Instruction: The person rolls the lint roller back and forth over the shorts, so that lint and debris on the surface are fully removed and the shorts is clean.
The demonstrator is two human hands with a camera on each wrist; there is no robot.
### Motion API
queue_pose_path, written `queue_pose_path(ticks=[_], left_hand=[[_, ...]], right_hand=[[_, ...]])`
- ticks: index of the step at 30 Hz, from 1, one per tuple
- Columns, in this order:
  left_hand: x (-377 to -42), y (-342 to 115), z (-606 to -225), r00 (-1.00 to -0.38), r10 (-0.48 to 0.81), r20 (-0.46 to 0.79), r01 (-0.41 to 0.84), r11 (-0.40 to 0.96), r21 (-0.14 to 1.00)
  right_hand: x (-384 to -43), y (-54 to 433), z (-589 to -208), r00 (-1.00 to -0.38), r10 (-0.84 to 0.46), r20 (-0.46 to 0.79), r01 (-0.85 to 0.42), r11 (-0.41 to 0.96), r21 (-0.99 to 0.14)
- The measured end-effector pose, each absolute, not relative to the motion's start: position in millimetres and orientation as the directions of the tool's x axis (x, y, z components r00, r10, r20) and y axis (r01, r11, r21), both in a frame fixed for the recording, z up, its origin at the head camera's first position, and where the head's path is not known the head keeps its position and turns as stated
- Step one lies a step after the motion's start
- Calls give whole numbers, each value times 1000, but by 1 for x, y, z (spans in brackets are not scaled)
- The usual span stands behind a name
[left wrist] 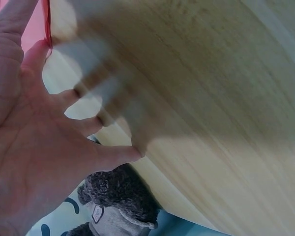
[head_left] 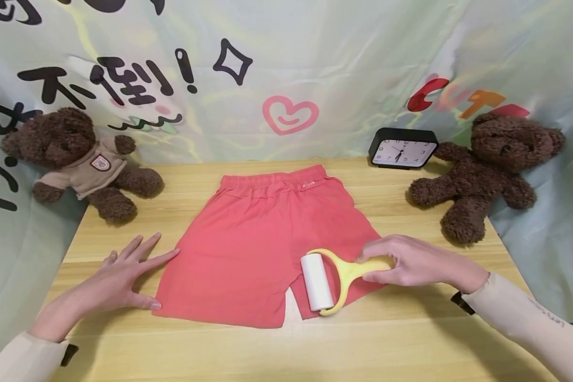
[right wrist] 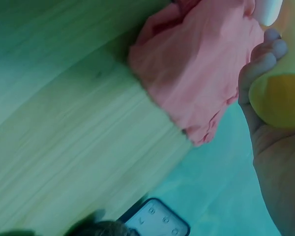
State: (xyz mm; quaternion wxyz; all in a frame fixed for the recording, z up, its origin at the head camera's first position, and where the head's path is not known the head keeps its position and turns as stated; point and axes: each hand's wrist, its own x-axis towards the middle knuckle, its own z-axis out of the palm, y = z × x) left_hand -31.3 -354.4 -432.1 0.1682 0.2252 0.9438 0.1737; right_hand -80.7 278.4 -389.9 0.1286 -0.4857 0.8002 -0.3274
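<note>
Red shorts [head_left: 239, 249] lie spread out on the wooden table, waistband toward the back wall. My right hand [head_left: 406, 260] grips the yellow handle of a lint roller [head_left: 317, 284], whose white roll is over the inner edge of the right leg, near the hem. In the right wrist view the handle's rounded end [right wrist: 278, 101] shows in the palm. My left hand [head_left: 119, 281] has its fingers spread at the left edge of the shorts, thumb at the hem corner and index fingertip on the side. The left wrist view shows its other fingertips [left wrist: 137, 153] over the bare wood.
A brown teddy bear [head_left: 90, 164] in a beige top sits at the back left. Another brown bear [head_left: 482, 170] leans at the back right, beside a black-framed clock [head_left: 403, 149]. A printed cloth [head_left: 344, 69] hangs behind the table [head_left: 210, 353] and along its sides.
</note>
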Motion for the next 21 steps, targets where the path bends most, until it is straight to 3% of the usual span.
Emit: queue_pose_path(ticks=[4,10,14,21], left_hand=[[-32,-355,-434,-841,484,-240,362,834,416],[-31,-357,-435,-842,481,-242,357,835,418],[-30,-357,-435,-842,481,-244,353,834,424],[-31,-356,-435,-844,482,-237,358,834,421]], right_hand=[[-83,291,-385,-517,-854,57,-640,342,-688],[-89,312,-376,-568,-816,-111,-452,422,-786],[-92,325,-373,-559,-812,-166,-374,425,-824],[-89,348,-368,-584,-795,-164,-381,447,-809]])
